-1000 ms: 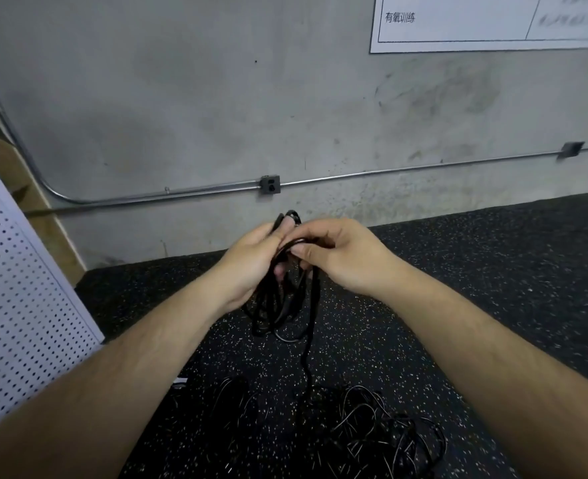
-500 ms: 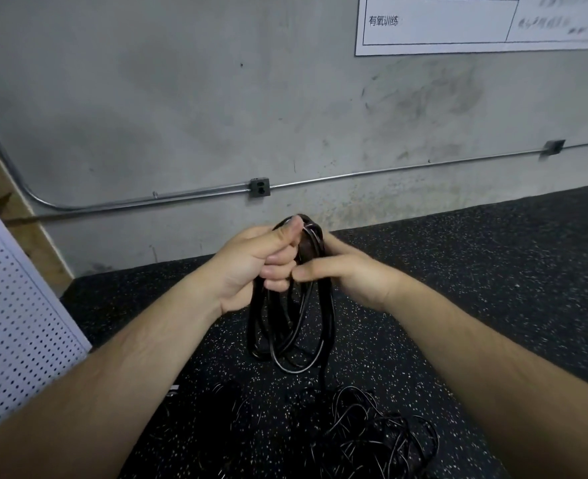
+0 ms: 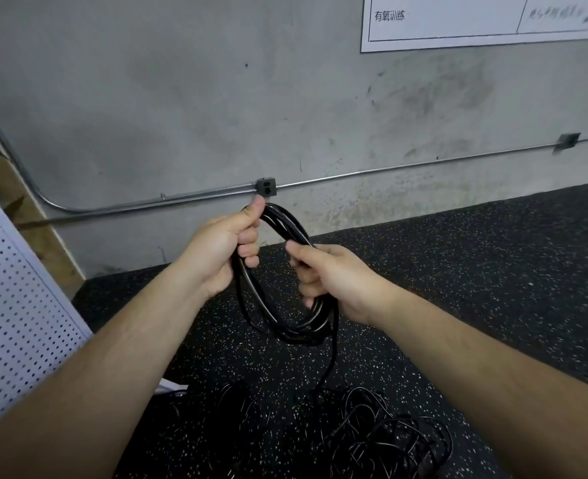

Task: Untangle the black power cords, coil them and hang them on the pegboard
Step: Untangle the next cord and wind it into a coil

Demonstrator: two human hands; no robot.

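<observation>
Head view: where is the black power cord (image 3: 285,326)?

– Up in the air between both hands, wound into an oval coil of several turns, over the floor (image 3: 475,271) and touching none of it.

– How is it held?

– The left hand (image 3: 221,252) grips the coil's upper left side, fingers curled round the turns and the thumb lying up along the top. The right hand (image 3: 334,274) grips the right side, fingers wrapped round the strands there.

– Is the whole cord wound in?

– No. One loose strand (image 3: 330,361) drops from the coil's lower right to a tangled pile of cords (image 3: 382,440) lying on the floor below. More dark cord (image 3: 230,409) lies left of that pile; I cannot tell whether the two are joined.

– And the pegboard?

– The white pegboard (image 3: 12,305) stands at the left edge, well apart from the coil. A wooden board (image 3: 36,216) shows behind it.

– What is beyond?

– Black speckled flooring runs to a grey concrete wall (image 3: 181,98). A metal conduit (image 3: 147,203) crosses the wall low down, through a small outlet box (image 3: 266,187) just above the left thumb. A white printed sheet (image 3: 458,19) hangs at the upper right.
</observation>
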